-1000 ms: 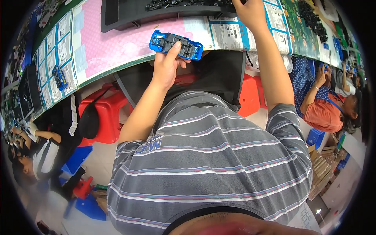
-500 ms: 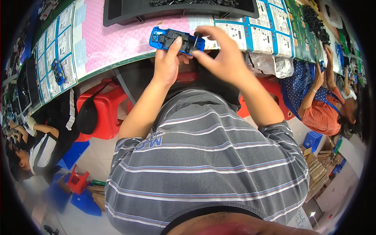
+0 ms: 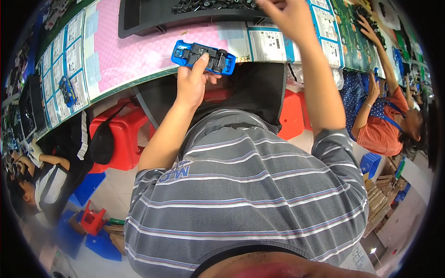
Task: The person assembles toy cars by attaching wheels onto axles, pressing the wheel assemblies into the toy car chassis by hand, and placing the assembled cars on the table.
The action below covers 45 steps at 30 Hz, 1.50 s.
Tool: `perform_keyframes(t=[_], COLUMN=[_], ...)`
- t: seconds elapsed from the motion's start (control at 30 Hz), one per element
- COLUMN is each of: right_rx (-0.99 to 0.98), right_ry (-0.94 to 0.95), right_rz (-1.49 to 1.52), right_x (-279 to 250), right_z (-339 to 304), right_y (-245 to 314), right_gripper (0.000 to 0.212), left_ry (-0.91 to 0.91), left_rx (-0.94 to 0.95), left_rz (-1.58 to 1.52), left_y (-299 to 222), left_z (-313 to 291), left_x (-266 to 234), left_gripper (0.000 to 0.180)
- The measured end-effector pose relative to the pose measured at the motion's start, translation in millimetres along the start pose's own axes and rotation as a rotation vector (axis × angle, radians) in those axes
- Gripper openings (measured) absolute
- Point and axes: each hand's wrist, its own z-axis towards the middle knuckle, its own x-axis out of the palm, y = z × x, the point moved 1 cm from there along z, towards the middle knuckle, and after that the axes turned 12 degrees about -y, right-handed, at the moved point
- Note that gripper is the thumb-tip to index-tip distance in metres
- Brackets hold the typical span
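A blue toy car [image 3: 182,52] lies underside up in my left hand [image 3: 191,85], which is closed around it with the thumb pressed on its black chassis. A pair of black wheels [image 3: 219,59] sits across the car's right end; the other end shows no wheels. My right hand [image 3: 292,21] is over the right part of a black tray [image 3: 153,24], fingers apart and partly cut off by the upper edge. Black wheel-and-axle pieces [image 3: 204,5] lie heaped in that tray, near my right fingertips.
Pink bubble sheet [image 3: 125,55] and printed sheets [image 3: 266,45] cover the table. A second blue toy car [image 3: 67,91] lies at the left. Red stools [image 3: 118,139] stand below the table edge. Co-workers sit on both sides; at the right, one person's hand [image 3: 368,30] reaches toward black parts.
My right hand has left the toy car and moved up and right to the tray. The wheels now sit across the car's right end. My left hand has shifted slightly down.
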Motion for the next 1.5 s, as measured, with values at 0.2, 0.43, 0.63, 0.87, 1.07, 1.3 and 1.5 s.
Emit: perform_keyframes(t=[0.2,0.43,0.63,0.87,1.07,1.3,1.5], right_rx=[-0.006,-0.166,0.229,-0.075,0.051,0.255,0.092], right_ry=[0.462,0.486,0.421,0.319,0.262,0.114,0.101], right_rz=[-0.64,-0.671,-0.282,-0.526,-0.404,-0.041,0.411], right_x=[22.0,35.9,17.4,33.7,33.8,19.3,10.2], right_z=[49.6,56.4,52.1,52.7,52.9,39.6,26.0], right_y=[-66.5,-89.9,-81.2,-84.8,-78.0,-79.5,-81.4], right_gripper=[0.028,0.025,0.015,0.021,0.024,0.024,0.019], left_ry=[-0.028,-0.009,-0.01,0.031,0.013,-0.002,0.054], left_rx=[-0.014,-0.003,-0.02,-0.054,-0.046,-0.068,-0.067], left_rz=[0.039,0.027,0.058,0.061,0.063,0.039,0.07], left_y=[-3.2,-4.3,-9.3,-2.3,-3.6,-3.2,-1.0], left_z=[-5.1,-5.3,-8.9,-3.5,-11.0,-8.8,-8.2], left_x=[5.7,-1.5,-4.8,-1.9,-1.9,-6.3,-1.6], left_gripper=[0.024,0.024,0.026,0.025,0.025,0.025,0.024])
